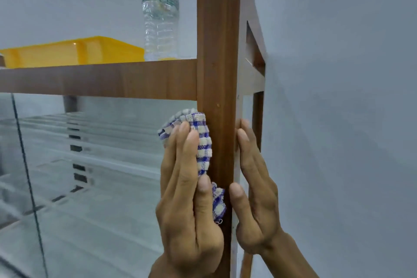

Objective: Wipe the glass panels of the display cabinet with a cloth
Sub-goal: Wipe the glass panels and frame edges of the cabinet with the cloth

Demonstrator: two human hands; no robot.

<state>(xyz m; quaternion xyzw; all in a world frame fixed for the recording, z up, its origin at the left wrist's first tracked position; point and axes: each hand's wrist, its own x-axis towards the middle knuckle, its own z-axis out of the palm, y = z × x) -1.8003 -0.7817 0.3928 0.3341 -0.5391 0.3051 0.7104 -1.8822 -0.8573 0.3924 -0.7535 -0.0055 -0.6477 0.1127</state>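
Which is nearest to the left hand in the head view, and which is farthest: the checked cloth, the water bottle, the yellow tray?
From the left hand:
1. Checked cloth, under the fingers, against the glass beside the wooden post.
2. Water bottle, above, on the upper shelf next to the post.
3. Yellow tray, upper shelf, far to the left.

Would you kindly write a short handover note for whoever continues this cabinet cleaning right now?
Left hand: presses the checked cloth flat against the front glass panel, right beside the wooden corner post.
Right hand: open, flat on the cabinet's side, holding nothing.
On top: yellow tray and water bottle.
Done: cannot tell how much is wiped.
Left: finish the front panel, then the side glass.
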